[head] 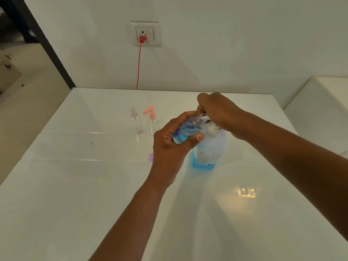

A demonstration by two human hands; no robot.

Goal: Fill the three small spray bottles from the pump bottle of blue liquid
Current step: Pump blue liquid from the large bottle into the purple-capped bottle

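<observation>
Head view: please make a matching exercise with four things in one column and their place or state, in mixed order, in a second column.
Things
1. pump bottle
2. small bottle with blue liquid
3. pink-capped spray bottle
4. red cable

States
A. hangs from the wall socket
B. held tilted in the left hand
C. stands apart at the far side of the table
D. right hand rests on its head

Pairs: 1-D, 2-B, 3-C, 4-A

On my desk (pixel 75 185): pump bottle (pixel 211 147) right of centre; held bottle (pixel 186 131) just left of its nozzle; two small bottles (pixel 136 120) (pixel 153 119) farther left, behind.
</observation>
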